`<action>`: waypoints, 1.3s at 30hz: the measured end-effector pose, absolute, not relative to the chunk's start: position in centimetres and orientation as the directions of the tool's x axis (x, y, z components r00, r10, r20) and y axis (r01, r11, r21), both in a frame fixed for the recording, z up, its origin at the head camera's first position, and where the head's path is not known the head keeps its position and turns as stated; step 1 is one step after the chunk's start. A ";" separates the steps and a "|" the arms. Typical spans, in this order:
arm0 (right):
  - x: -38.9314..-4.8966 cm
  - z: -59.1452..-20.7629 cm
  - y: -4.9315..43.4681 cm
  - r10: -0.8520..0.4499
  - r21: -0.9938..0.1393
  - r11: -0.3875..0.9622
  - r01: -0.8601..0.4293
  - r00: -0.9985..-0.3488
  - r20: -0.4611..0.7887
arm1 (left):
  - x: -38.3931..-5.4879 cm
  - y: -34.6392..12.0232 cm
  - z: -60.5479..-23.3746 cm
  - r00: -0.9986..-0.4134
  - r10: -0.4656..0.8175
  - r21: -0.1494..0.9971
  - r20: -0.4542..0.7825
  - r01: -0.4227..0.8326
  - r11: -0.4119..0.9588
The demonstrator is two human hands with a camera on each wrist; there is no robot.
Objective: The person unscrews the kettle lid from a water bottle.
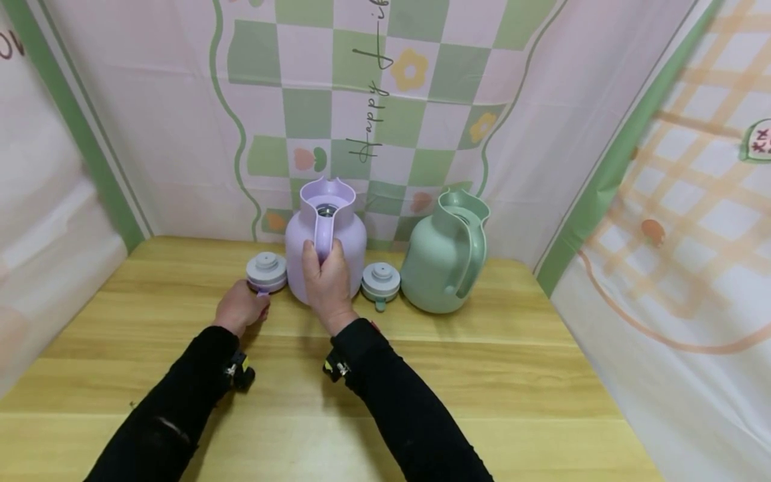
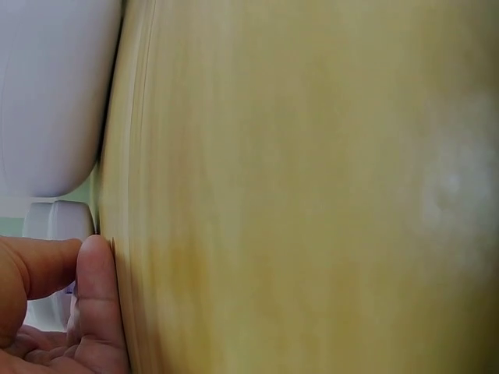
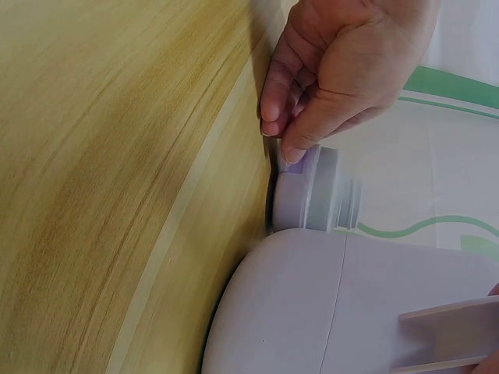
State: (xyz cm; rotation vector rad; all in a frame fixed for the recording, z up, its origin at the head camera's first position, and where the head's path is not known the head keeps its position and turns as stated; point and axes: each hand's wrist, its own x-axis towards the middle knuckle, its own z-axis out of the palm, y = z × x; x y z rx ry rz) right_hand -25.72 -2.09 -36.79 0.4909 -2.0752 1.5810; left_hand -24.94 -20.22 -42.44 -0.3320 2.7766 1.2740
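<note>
A lilac vacuum jug [image 1: 294, 254] stands upright with its mouth uncovered, the steel neck showing inside. My right hand [image 1: 330, 284] grips its handle [image 1: 323, 231]. To the left of the jug lies a grey-and-lilac lid [image 1: 266, 270], stem side up on the table. My left hand [image 1: 239, 309] pinches the small lilac tab at the lid's near edge between thumb and fingers. That pinch shows from the side in the right wrist view, with the lid [image 3: 323, 191] close beside the jug's base.
A second, green-trimmed grey lid [image 1: 381, 281] lies right of the lilac jug. Beyond it stands a green vacuum jug [image 1: 430, 261], its handle turned to the near right. The wooden table [image 1: 470, 375] ends at a patterned cloth backdrop [image 1: 175, 134], with cloth on both sides.
</note>
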 end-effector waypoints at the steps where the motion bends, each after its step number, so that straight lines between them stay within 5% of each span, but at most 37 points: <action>1: -25.7 -36.8 -2.1 0.006 -0.790 0.266 -0.552 -0.819 0.574 | -24.9 -20.2 -42.4 -0.973 -0.168 0.743 -0.156 -0.228 0.629; 27: -26.2 -36.8 -1.7 0.013 -0.782 0.251 -0.570 -0.806 0.592 | -25.2 -19.8 -42.2 -0.973 -0.157 0.730 -0.170 -0.231 0.643; 39: -25.2 -36.3 0.2 -0.135 -0.829 0.239 -0.506 -0.862 0.488 | -24.2 -20.4 -41.1 -0.979 -0.182 0.707 -0.088 -0.190 0.681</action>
